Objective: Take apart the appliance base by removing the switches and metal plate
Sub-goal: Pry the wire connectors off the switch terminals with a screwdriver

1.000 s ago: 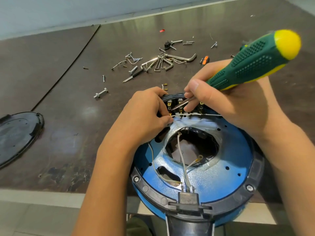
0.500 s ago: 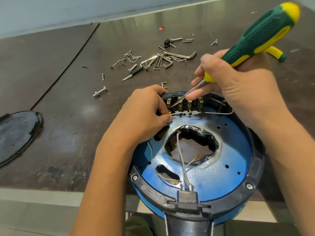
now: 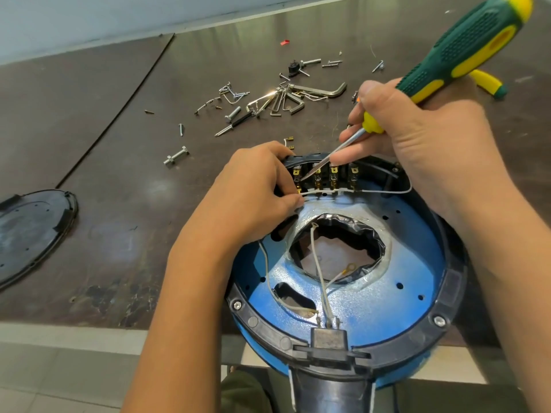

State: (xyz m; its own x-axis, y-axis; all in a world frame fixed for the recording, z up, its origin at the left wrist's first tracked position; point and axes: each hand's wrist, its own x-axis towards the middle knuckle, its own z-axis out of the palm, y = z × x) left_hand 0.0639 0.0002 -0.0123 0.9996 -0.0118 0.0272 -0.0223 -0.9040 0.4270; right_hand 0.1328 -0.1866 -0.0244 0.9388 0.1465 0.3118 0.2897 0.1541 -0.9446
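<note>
Gripping the screwdriver point(image 3: 465, 46) in your right hand point(image 3: 423, 150), you poked its tip into the switches point(image 3: 334, 175), beside your left hand point(image 3: 250, 192) pinching their end. Switches and metal plate point(image 3: 387, 293) were not out yet.

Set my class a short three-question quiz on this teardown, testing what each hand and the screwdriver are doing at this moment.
1. True or false: the right hand holds the green-and-yellow screwdriver.
2. The screwdriver's tip is: A among the switches; B on a rim screw; C in the central hole.
3. Which hand grips the blue appliance base beside the switches?
Key: 1 true; 2 A; 3 the left hand.
</note>
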